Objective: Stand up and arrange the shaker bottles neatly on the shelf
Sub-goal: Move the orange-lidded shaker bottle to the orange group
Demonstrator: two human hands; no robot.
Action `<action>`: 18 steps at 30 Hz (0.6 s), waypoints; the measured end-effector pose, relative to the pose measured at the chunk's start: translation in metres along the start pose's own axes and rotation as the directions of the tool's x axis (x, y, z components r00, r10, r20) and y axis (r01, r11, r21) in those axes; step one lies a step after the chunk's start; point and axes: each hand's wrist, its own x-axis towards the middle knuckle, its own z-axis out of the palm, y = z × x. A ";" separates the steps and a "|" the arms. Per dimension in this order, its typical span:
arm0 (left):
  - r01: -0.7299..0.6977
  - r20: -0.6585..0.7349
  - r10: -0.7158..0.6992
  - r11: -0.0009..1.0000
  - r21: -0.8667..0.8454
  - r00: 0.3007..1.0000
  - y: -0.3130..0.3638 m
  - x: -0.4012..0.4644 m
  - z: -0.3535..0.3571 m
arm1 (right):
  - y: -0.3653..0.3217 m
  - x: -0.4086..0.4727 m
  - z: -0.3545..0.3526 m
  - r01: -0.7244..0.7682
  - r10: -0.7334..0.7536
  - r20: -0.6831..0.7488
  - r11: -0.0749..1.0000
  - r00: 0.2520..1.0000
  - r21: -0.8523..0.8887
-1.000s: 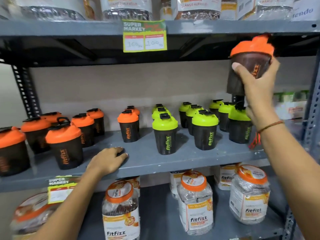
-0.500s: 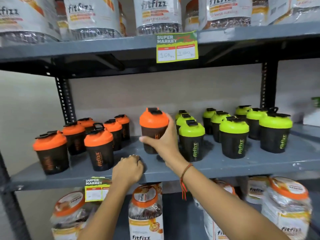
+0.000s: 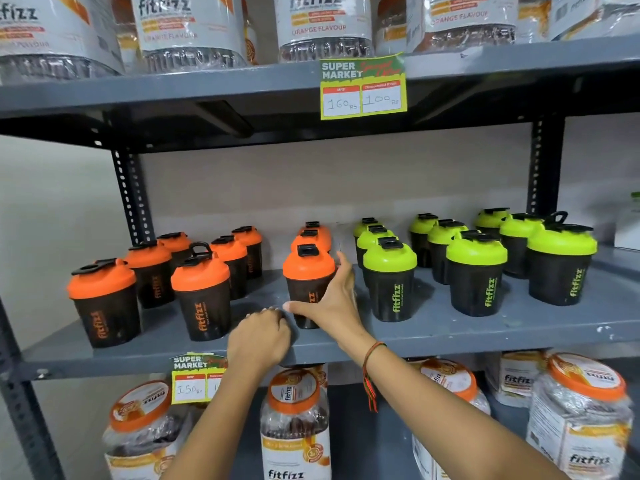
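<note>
An orange-lidded black shaker bottle (image 3: 306, 275) stands upright on the grey middle shelf (image 3: 450, 334), in front of two more orange-lidded ones (image 3: 311, 237). My right hand (image 3: 332, 299) wraps around its lower body from the right. My left hand (image 3: 259, 337) rests curled on the shelf's front edge, holding nothing. Several orange-lidded shakers (image 3: 201, 292) stand to the left. Several green-lidded shakers (image 3: 389, 278) stand in rows to the right.
Large wrapped Fitfizz jars fill the upper shelf (image 3: 194, 29) and the lower shelf (image 3: 294, 427). Price tags hang on the upper shelf edge (image 3: 362, 86) and the middle shelf edge (image 3: 194, 377). A perforated upright post (image 3: 131, 199) stands behind the orange group.
My right hand brought the orange-lidded shaker down from high on the right and set it on the shelf ahead of the orange row. The view shifted left and up.
</note>
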 end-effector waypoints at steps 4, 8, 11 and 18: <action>0.020 0.044 -0.019 1.000 -0.022 0.999 0.001 0.001 -0.003 | -0.001 -0.041 -0.023 0.179 -0.180 -0.087 0.984 0.980 -0.025; 0.346 0.316 -0.197 0.772 -0.533 0.928 -0.001 0.011 -0.020 | 0.007 -0.067 -0.066 0.396 -0.403 -0.349 0.913 0.846 -0.092; 0.406 0.456 -0.028 0.505 -0.761 0.890 0.003 0.016 -0.031 | 0.017 -0.050 -0.101 0.288 -0.304 -0.407 0.952 0.862 -0.100; 0.353 0.410 -0.031 0.567 -0.744 0.912 0.021 0.027 -0.013 | 0.040 0.002 -0.133 -0.080 0.087 0.032 0.983 0.996 -0.164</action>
